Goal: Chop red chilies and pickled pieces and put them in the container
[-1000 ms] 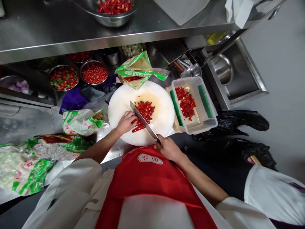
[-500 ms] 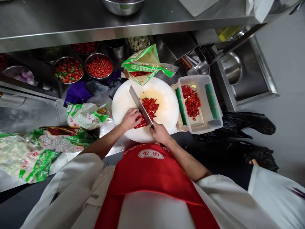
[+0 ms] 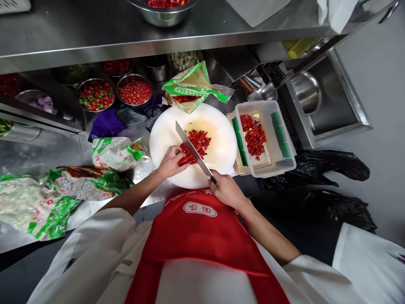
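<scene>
On the round white cutting board (image 3: pixel 164 131) lies a pile of cut red chili peppers (image 3: pixel 198 141). My right hand (image 3: pixel 227 190) is wrapped round the dark handle of a kitchen knife (image 3: pixel 191 147). Its long blade slants across the pile, tip pointing to the far left. At the pile's near left side, my left hand (image 3: pixel 172 161) has its fingers curled on some of the peppers, close beside the blade. The blade partly covers the peppers, and the fingertips are hard to make out.
Right of the board stands a clear plastic container (image 3: pixel 278 166) holding cut red peppers. An open green-and-white bag (image 3: pixel 202 76) overlaps the board's far edge. Metal bowls of chopped peppers (image 3: pixel 134 90) sit under the steel shelf (image 3: pixel 95 48). More plastic bags (image 3: pixel 117 154) lie to the left.
My right hand has drawn the knife toward me and slightly right. My left hand has shifted slightly and stays at the peppers.
</scene>
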Motion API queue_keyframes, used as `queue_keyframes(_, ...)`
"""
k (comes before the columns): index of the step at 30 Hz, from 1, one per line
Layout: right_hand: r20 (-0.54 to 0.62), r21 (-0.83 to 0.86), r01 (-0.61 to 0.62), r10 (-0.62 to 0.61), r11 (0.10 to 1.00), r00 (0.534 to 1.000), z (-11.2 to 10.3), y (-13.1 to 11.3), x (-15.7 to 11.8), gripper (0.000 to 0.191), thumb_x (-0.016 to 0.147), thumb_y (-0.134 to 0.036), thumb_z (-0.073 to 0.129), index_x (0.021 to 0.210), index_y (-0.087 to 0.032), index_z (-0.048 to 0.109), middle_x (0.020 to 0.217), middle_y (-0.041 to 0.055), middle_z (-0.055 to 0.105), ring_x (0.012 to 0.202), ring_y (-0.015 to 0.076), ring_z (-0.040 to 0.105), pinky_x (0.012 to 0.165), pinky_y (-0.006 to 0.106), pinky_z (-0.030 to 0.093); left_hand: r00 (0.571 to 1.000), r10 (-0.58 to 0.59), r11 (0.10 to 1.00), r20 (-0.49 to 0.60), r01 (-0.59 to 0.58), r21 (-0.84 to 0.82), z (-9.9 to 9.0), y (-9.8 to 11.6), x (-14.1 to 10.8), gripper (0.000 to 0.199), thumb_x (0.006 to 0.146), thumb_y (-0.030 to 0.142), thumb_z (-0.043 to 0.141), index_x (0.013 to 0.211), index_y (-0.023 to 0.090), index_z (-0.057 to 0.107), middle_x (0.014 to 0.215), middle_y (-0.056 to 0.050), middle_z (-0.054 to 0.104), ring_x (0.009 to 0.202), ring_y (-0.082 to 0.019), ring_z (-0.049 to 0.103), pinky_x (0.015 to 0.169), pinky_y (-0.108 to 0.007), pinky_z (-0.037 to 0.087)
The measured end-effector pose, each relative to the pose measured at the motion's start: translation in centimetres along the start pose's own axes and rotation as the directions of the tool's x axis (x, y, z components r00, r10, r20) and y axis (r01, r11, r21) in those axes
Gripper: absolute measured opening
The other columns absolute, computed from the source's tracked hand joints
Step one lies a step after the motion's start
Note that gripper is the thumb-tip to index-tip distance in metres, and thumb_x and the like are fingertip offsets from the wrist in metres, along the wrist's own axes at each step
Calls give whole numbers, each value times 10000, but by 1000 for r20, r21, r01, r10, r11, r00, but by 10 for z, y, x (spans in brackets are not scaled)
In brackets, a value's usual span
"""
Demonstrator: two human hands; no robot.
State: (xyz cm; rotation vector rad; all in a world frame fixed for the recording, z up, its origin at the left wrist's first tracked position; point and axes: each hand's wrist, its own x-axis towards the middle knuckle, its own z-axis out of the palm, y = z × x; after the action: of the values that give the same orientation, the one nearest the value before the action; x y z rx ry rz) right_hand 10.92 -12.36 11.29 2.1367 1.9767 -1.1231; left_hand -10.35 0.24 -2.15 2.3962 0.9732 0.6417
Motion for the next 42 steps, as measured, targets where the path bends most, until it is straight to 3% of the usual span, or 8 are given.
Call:
queue_keyframes(5,51,-30,-19,20,999,998,7,1,-9,321,968,-282,439,1255,-185,547,990,92,738,878,230,678,696,273,355,993,87,995,74,-83,-58,-6,-14,11,72,852,259,628,893,203,645,1060,-86,555,1058,-239,518,936,-414,488)
queue_keyframes(13,200,12,-76,72,997,977,-8,8,-25,244,986,-309,433,1141,-189,577,912,91,734,835,228,671,681,273,336,993,58,996,102,-50,-75,1,-15,16,98,898,219,542,901,207,640,1011,-77,601,1020,-234,532,946,-424,474)
queue_keyframes(19,114,-1,-107,106,994,988,17,-7,37,272,956,-258,445,1178,-156,564,955,128,732,839,243,667,684,277,361,996,30,997,89,-24,-72,5,-18,16,95,889,226,549,902,194,638,1016,-82,600,1029,-232,530,952,-402,477)
queue_keyframes(23,22,0,-41,41,999,999,27,-9,70,267,948,-257,438,1159,-171,578,992,111,730,885,245,660,732,277,388,997,28,998,66,-24,-55,3,-16,14,105,895,228,551,920,189,645,1052,-83,604,1044,-231,534,959,-403,480)
queue_keyframes(28,-7,30,-25,26,999,1000,19,-4,43,284,971,-293,411,1179,-181,569,948,92,732,865,231,661,717,268,383,1000,28,993,7,-27,-114,-9,-14,0,107,895,248,581,951,198,657,1119,-82,580,1095,-216,533,979,-393,481)
queue_keyframes(36,170,12,-54,51,998,984,-4,-3,-28,237,974,-286,436,1141,-185,571,975,101,732,894,232,672,694,270,344,987,92,995,132,-86,-49,-9,-15,-3,114,817,299,687,904,226,693,1063,-79,590,1089,-254,511,969,-432,472)
queue_keyframes(39,216,22,-66,59,998,975,-4,-5,-26,225,982,-291,421,1109,-179,571,934,100,732,874,233,677,695,273,345,989,77,997,122,-73,-41,-4,-16,0,109,829,279,661,915,223,695,1043,-76,591,1056,-242,522,947,-411,482)
queue_keyframes(42,200,-31,-99,103,995,974,10,-14,7,221,960,-255,437,1113,-166,568,928,117,733,845,237,677,680,279,346,991,70,998,111,-69,-12,-1,-16,0,98,858,273,619,889,210,686,1021,-72,599,1009,-226,540,926,-388,486)
